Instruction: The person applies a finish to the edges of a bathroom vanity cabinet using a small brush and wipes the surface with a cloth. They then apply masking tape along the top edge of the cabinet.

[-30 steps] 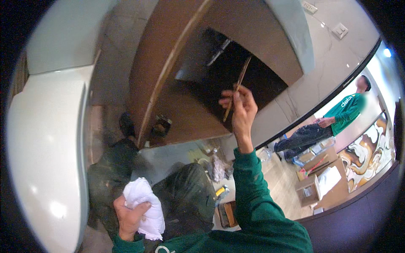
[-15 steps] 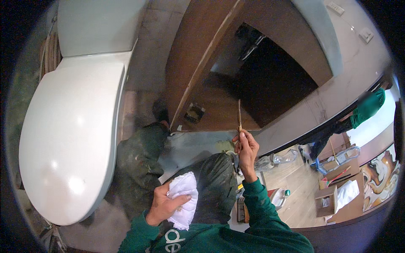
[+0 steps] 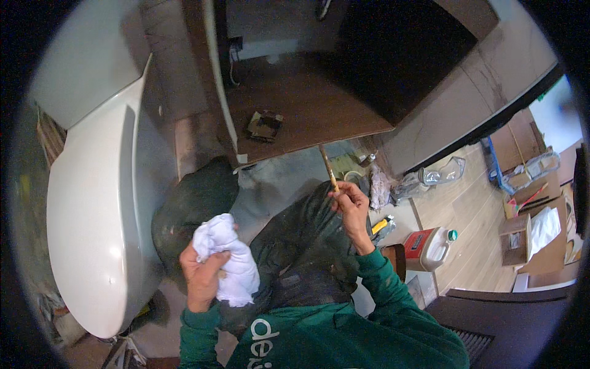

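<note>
A bunched white cloth is gripped in my left hand, the thumb pressed over it, above my left thigh. With closed fingertips my right hand pinches a thin, stained wooden stick, brush-like in shape. The stick points up and away, its far tip near the front edge of an open brown cabinet. Whether that tip touches the edge I cannot tell. On the cabinet floor lies a small, worn piece of cardboard.
On my left stands a white toilet with its lid down. To the right are a red-labelled jug, a yellow-handled tool, a crumpled rag and clear plastic wrapping. Farther right sits an open cardboard box.
My view has shifted, bringing the cabinet floor and jug into fuller sight. The person in green at the right has left the picture. Both hands keep their holds.
</note>
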The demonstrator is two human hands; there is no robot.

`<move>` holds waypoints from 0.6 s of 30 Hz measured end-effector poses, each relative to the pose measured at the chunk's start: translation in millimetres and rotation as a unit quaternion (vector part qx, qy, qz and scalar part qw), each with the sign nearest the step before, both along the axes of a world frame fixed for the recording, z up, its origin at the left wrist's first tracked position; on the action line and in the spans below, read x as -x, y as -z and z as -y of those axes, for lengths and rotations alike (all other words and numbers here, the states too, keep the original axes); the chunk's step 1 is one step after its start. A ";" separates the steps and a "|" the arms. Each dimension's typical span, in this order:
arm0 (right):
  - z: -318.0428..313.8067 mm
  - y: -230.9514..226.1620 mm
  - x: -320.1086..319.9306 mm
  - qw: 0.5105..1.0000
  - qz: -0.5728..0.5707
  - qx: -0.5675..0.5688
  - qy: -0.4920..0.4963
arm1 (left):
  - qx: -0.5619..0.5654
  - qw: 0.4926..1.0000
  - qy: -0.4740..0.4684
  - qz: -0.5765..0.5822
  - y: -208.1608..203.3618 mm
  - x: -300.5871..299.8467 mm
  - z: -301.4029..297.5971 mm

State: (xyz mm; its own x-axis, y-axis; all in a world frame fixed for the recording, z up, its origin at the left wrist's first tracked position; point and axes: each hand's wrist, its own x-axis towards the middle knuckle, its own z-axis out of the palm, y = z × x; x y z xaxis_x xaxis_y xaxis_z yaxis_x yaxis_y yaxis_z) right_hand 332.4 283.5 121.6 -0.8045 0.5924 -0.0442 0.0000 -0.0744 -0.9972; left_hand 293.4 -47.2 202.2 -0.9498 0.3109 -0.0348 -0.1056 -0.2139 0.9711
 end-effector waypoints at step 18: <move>-49.3 66.0 -43.1 0.978 0.053 0.183 0.086 | 0.186 0.981 0.000 -0.046 -32.8 37.3 -89.4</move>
State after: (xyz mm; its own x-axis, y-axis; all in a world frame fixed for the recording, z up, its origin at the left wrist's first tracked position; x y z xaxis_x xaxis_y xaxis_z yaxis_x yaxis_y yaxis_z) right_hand 375.5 332.8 55.6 -0.6738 0.6476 -0.3557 0.0575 -0.4340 -0.8991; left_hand 256.0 42.2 235.0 -0.9545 0.2924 -0.0593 -0.0129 0.1580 0.9873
